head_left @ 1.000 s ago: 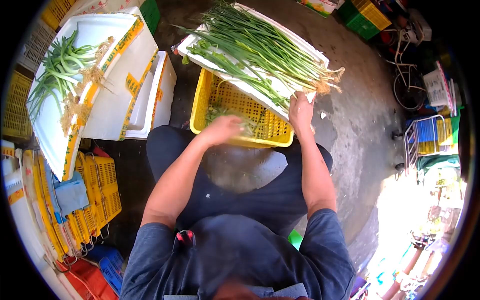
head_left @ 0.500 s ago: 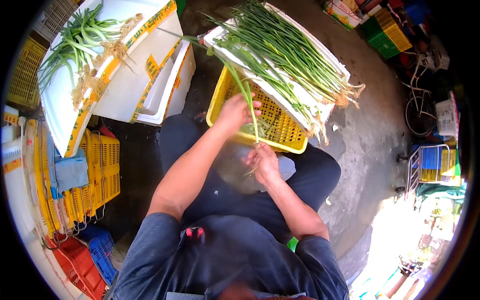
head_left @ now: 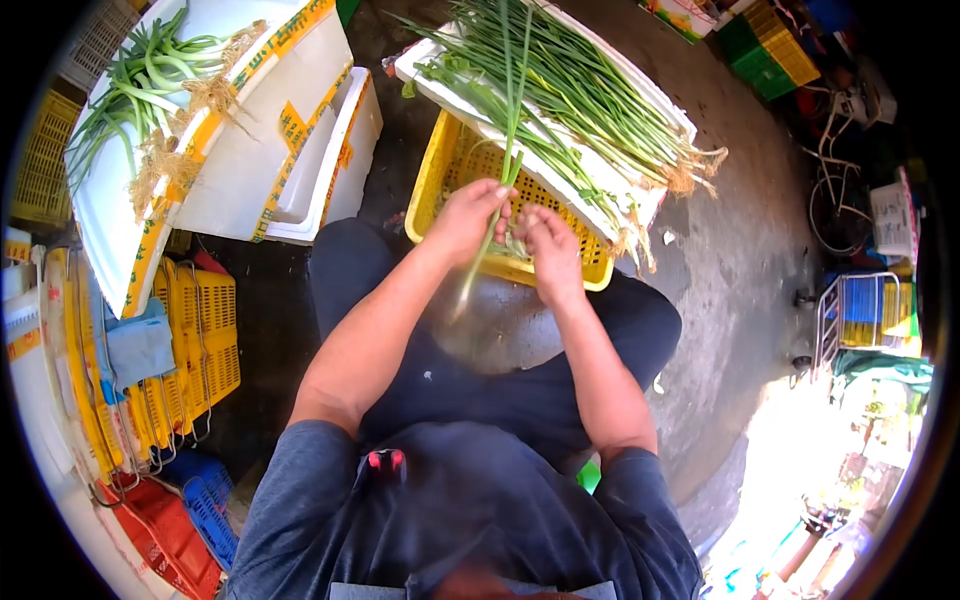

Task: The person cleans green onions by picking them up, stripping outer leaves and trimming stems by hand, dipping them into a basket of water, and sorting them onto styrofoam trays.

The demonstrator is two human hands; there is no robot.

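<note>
My left hand [head_left: 470, 222] is closed around a green scallion [head_left: 513, 115]. Its long leaves point up past the yellow basket, and its pale lower end, blurred, hangs down toward my lap. Close beside it, my right hand [head_left: 552, 254] is raised with curled fingers pressed together; whatever they hold, if anything, I cannot make out. Both hands are over the near part of a yellow perforated basket [head_left: 424, 188], which has some pale green scraps in it. Beyond the basket, a large pile of scallions [head_left: 570, 95] with roots lies on a white foam tray [head_left: 655, 98].
At the upper left, several rooted scallions [head_left: 150, 85] lie on a white foam lid [head_left: 105, 235] near foam boxes [head_left: 355, 130]. Yellow crates [head_left: 205, 330] stand at the left, above a red crate [head_left: 165, 535]. A metal cart [head_left: 850, 315] is at the right.
My right hand has moved up, away from the scallion's root end. In my left hand the scallion has swung, its leaves now pointing up and its pale end down to the left.
</note>
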